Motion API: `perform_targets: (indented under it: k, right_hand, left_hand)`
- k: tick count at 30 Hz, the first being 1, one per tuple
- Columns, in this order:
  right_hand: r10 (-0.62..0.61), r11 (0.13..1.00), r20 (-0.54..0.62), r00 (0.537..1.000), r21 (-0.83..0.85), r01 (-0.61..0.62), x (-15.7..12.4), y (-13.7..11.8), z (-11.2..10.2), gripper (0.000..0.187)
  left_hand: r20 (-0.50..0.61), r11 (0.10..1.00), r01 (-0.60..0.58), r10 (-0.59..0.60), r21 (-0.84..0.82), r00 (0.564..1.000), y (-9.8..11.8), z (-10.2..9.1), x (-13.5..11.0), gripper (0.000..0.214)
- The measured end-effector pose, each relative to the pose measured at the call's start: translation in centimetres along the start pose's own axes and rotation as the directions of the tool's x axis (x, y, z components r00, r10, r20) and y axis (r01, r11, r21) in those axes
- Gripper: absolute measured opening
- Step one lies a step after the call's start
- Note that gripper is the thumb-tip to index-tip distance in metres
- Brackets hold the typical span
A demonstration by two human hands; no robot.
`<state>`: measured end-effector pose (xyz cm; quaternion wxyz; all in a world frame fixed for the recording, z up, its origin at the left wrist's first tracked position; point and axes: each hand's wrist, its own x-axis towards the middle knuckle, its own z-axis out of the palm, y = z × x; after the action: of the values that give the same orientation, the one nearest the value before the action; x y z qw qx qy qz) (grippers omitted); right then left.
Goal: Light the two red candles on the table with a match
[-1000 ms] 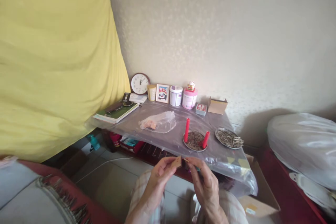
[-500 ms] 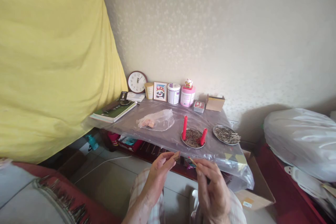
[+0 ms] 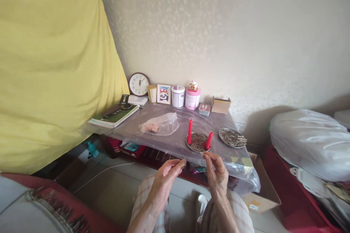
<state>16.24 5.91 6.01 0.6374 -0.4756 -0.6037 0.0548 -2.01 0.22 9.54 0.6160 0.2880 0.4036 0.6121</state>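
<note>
My left hand [image 3: 164, 179] pinches a small matchbox [image 3: 183, 163] between thumb and fingers, in front of the table edge. In my right hand [image 3: 217, 175] is a thin match [image 3: 202, 153], gripped between thumb and fingertips; its tip is too small to make out. Just beyond that hand, a round metal plate [image 3: 193, 149] covered with dark bits carries a tall red candle [image 3: 189, 131] and a shorter, leaning red candle [image 3: 209, 140]. To the right lies a second plate [image 3: 220, 137] heaped with matchsticks [image 3: 233, 137]. I see no flame on either candle.
Plastic sheeting covers the low table [image 3: 153, 142]. A crumpled plastic bag [image 3: 166, 123] lies left of the candles, near a green book [image 3: 115, 115]. Along the wall stand a clock [image 3: 139, 84], a picture frame [image 3: 164, 94], tins and a small open carton [image 3: 221, 105].
My right hand has moved forward and up with the match, away from the matchbox toward the candle plate. My left hand stays nearly in place. The view has shifted slightly.
</note>
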Motion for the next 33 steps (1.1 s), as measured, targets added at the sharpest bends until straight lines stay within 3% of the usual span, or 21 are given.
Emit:
perform_targets:
  k: [5, 11, 15, 18, 20, 22, 26, 33]
  right_hand:
    - [-0.061, 0.993, 0.020, 0.998, 0.103, 0.058, -0.7, -2.6, 0.2, 0.021]
    - [-0.231, 0.972, 0.113, 0.966, 0.073, 0.224, -1.2, -4.6, 0.4, 0.013]
    - [-0.245, 0.968, 0.066, 0.967, 0.067, 0.241, -1.2, -5.8, -0.5, 0.012]
    - [-0.212, 0.972, 0.069, 0.975, 0.118, 0.203, -1.5, -5.4, -0.6, 0.011]
    - [-0.191, 0.980, 0.208, 0.959, 0.098, 0.174, -1.6, -3.9, 0.2, 0.020]
    - [-0.112, 0.993, 0.172, 0.979, 0.041, 0.107, -1.4, -1.8, 1.2, 0.037]
    - [0.002, 1.000, 0.058, 0.998, 0.009, -0.003, -0.7, 1.1, 1.8, 0.033]
    - [0.143, 0.988, 0.014, 0.990, 0.062, -0.143, -0.2, 0.9, 0.9, 0.028]
  left_hand:
    - [0.012, 0.999, -0.017, 0.017, -0.028, 1.000, -0.1, 0.4, 0.1, 0.036]
    - [0.075, 0.994, -0.031, 0.039, -0.101, 0.996, -0.4, 0.6, 0.2, 0.030]
    - [0.047, 0.995, -0.022, 0.027, -0.101, 0.999, -0.4, 0.3, 0.5, 0.031]
    - [0.020, 0.995, -0.019, 0.022, -0.097, 1.000, -0.3, 0.3, 0.5, 0.035]
    - [0.037, 0.995, -0.023, 0.026, -0.094, 0.999, 0.0, 0.4, 0.4, 0.037]
    - [0.054, 0.997, -0.017, 0.021, -0.082, 0.998, 0.2, 0.5, 0.2, 0.040]
    - [0.029, 0.998, 0.006, -0.005, -0.067, 1.000, 0.3, 0.1, 0.0, 0.042]
    - [-0.016, 0.997, 0.021, -0.022, -0.076, 1.000, -0.9, -1.6, 0.3, 0.043]
